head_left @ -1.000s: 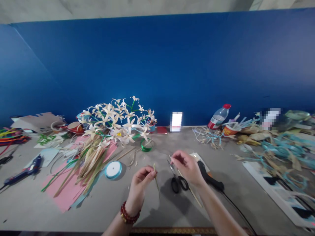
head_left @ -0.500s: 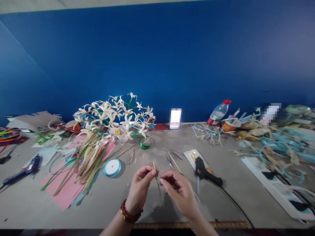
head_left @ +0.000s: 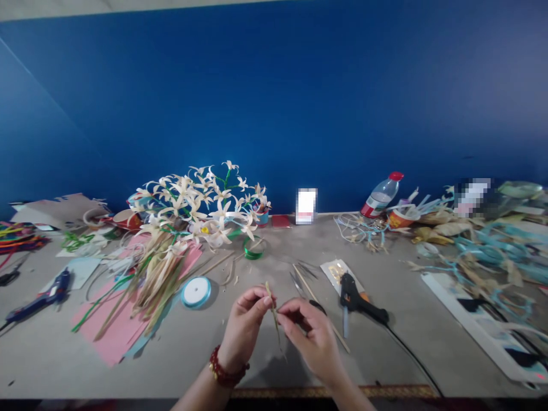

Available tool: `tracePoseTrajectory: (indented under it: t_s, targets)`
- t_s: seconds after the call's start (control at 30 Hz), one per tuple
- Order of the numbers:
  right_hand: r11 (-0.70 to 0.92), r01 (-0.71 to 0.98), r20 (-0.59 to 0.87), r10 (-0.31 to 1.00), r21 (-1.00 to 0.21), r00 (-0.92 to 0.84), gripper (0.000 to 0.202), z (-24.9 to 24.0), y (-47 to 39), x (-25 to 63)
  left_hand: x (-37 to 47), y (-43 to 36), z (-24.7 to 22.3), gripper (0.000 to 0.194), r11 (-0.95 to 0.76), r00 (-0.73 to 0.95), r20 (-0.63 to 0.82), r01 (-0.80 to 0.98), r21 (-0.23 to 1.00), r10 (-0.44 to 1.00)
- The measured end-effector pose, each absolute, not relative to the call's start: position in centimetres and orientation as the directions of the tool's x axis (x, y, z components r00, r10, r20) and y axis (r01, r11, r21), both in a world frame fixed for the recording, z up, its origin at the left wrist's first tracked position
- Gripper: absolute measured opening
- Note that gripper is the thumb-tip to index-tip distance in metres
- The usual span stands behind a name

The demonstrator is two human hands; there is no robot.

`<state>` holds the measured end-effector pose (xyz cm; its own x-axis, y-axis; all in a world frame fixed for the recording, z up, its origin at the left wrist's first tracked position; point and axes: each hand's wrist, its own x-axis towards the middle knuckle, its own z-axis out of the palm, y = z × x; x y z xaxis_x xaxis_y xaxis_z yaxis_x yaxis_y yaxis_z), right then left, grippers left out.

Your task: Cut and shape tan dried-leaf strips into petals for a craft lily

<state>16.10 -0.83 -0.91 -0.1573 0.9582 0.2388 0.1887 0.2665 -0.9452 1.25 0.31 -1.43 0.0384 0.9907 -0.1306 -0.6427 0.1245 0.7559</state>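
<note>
My left hand [head_left: 249,317], with a beaded bracelet on its wrist, pinches a thin yellow-green strip [head_left: 275,321], perhaps dried husk. The strip stands nearly upright, its lower end hanging below the fingers. Close by on the right, my right hand [head_left: 310,331] has thumb and forefinger pressed together beside the strip; what lies between them is too small to make out. Beyond the right hand lie scissors [head_left: 295,283], partly hidden by it, and a thin wooden stick [head_left: 306,281]. A blue ribbon spool [head_left: 196,292] rests left of the left hand.
A black glue gun [head_left: 363,305] lies at right, its cord running to the front edge. Farther right is a white power strip [head_left: 462,325]. White husk flowers [head_left: 201,202] stand at back left above a husk bundle [head_left: 165,279]. A blue glue gun [head_left: 53,291] lies far left.
My right hand has shifted slightly left, its fingertips closer to the strip, uncovering more of the scissors and stick. My left hand keeps its grip almost unmoved.
</note>
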Motion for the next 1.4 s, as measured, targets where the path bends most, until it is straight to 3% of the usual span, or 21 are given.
tracePoseTrajectory:
  t_s: [0.33, 0.63, 1.07, 1.4]
  targets:
    - [0.201, 0.163, 0.171, 0.969, -0.966, -0.178, 0.013, -1.7, -1.5, 15.9, 1.0, 0.6, -1.1, 0.02, 0.204, 0.106, -0.185, -0.714, 0.67, 0.977]
    - [0.257, 0.217, 0.218, 0.957, -0.942, -0.189, 0.013, -0.3, -1.7, 15.7, 1.2, 0.4, -0.7, 0.022, 0.288, 0.198, -0.218, -0.784, 0.55, 0.956]
    - [0.264, 0.237, 0.223, 0.957, -0.935, -0.186, 0.013, -0.3, -1.6, 15.5, 1.1, 0.4, -0.8, 0.021, 0.291, 0.224, -0.186, -0.772, 0.565, 0.957]
    - [0.342, 0.275, 0.316, 0.939, -0.898, -0.135, 0.013, 0.9, -0.8, 16.5, 0.9, 0.4, -0.7, 0.018, 0.228, 0.185, -0.136, -0.693, 0.684, 0.973]
